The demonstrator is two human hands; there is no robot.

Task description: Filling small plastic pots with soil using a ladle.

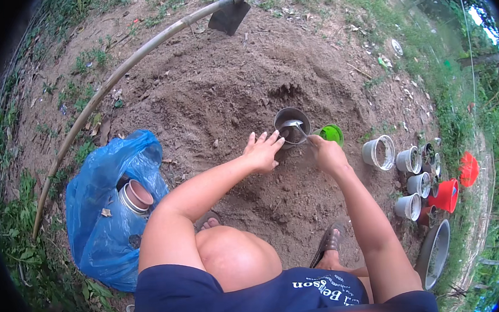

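Note:
On the loose soil before me stands a dark round pot, some soil inside it. My right hand grips the handle of a metal spoon, whose bowl is inside the pot. At the pot's left side, my left hand has its fingers spread; its fingertips are near the rim, and I cannot tell whether they touch it. A bright green cup or pot lies just right of the dark pot, partly behind my right hand.
A blue plastic bag with nested pots lies at left. A long-handled hoe curves along the upper left. Several whitish pots, a red pot and a large grey basin stand at right.

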